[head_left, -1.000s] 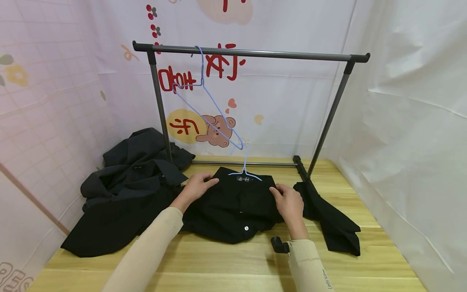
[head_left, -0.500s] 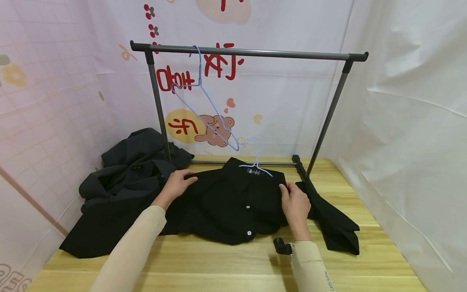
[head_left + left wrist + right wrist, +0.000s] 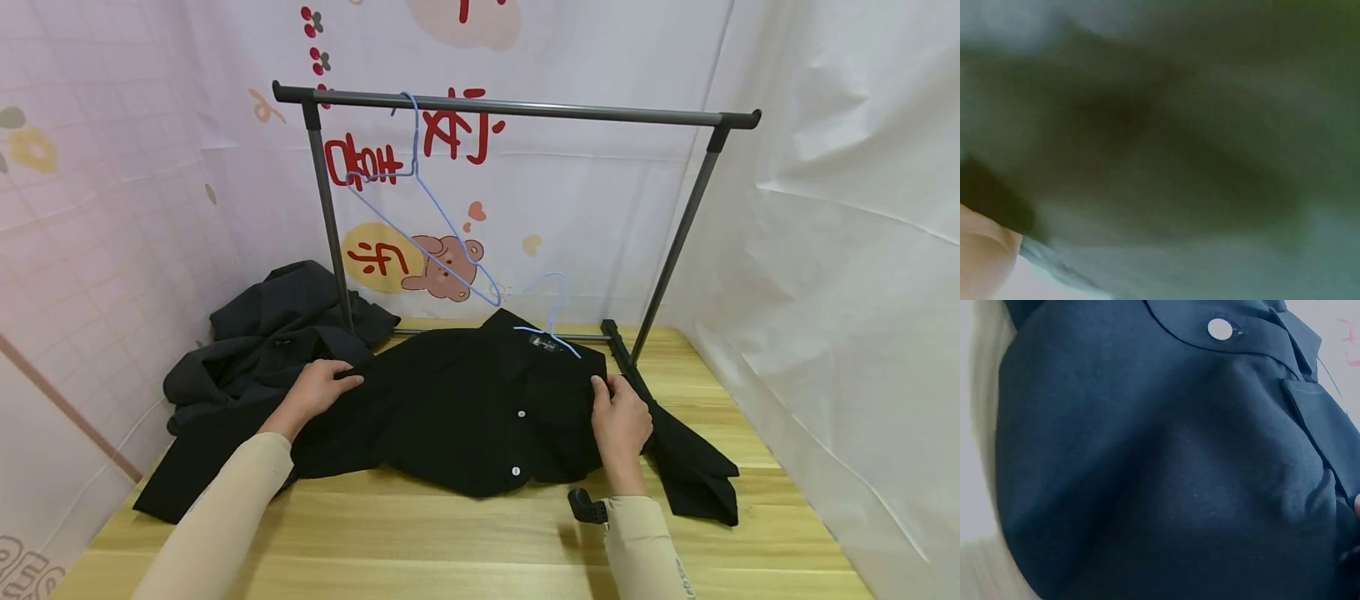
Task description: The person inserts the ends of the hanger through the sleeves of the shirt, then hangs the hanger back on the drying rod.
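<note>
A black button-up shirt (image 3: 450,400) lies spread on the table, its collar toward the rack. Inside its neck sits a light blue wire hanger (image 3: 552,329), hook pointing up; the hanger's lower part is hidden in the cloth. My left hand (image 3: 318,392) pinches the shirt's left-side cloth, thumb on top. At the collar's right side, my right hand (image 3: 622,421) grips the fabric between thumb and fingers. Blurred dark cloth (image 3: 1160,156) fills most of the left wrist view. The right wrist view shows the shirt front (image 3: 1166,462) with a white button (image 3: 1220,329).
A grey clothes rack (image 3: 510,107) stands behind the shirt. From its rail hangs another light blue hanger (image 3: 450,225), holding no garment. A heap of dark clothing (image 3: 262,333) lies at the left. A black sleeve (image 3: 690,462) stretches across the wooden table (image 3: 420,542) at the right.
My left hand has moved left from the collar along the shirt, which now lies wider. My right hand has shifted slightly right, and the collar and its hanger have moved right and back.
</note>
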Available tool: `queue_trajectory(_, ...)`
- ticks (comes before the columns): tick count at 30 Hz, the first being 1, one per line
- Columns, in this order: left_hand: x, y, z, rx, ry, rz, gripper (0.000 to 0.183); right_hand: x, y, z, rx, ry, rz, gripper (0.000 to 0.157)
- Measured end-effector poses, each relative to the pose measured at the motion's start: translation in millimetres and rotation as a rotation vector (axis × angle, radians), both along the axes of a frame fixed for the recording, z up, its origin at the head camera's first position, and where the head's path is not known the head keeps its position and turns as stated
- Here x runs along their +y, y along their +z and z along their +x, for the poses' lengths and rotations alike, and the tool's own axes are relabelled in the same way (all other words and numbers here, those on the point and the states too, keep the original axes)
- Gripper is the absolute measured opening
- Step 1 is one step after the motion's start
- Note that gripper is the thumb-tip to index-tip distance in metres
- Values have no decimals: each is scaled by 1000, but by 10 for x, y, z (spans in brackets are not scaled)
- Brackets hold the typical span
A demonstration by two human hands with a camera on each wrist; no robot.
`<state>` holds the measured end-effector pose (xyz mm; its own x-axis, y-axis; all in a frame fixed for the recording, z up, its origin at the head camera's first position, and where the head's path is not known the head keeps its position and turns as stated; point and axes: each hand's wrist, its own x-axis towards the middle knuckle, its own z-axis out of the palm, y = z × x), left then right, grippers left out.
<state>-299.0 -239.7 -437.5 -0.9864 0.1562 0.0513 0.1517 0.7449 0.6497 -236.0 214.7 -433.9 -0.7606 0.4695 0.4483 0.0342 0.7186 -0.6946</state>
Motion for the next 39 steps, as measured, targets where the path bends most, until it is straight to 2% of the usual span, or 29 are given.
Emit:
queue_trajectory(5,-298,72,108,-38,-8,-26,35,25,37,-9,5,-41,-77,28)
queue_trajectory(10,-585,181,225,-67,-31,-40,27,117,101,-24,-7,-78,-102,30)
queue_trajectory(17,-904,412,359,-113,-12,-26,32,323,184,-39,24,-134,-145,31)
queue_trajectory(20,-1010,495,367,-113,-15,-40,37,381,184,-45,30,-160,-158,31)
queue_trajectory(23,-1106,578,353,-93,-34,-92,33,421,175,-52,29,-183,-163,31)
queue_trajectory(26,-1190,659,331,-68,-35,-131,43,466,183,-65,31,-206,-168,31)
queue_trajectory(30,-1275,762,326,-72,-1,-114,49,534,218,-85,36,-233,-181,32)
queue_trajectory(36,-1368,901,399,-141,57,-74,58,623,258,-87,22,-259,-203,33)
queue_trajectory(39,-1412,942,430,-150,83,-62,58,648,262,-86,20,-269,-209,33)
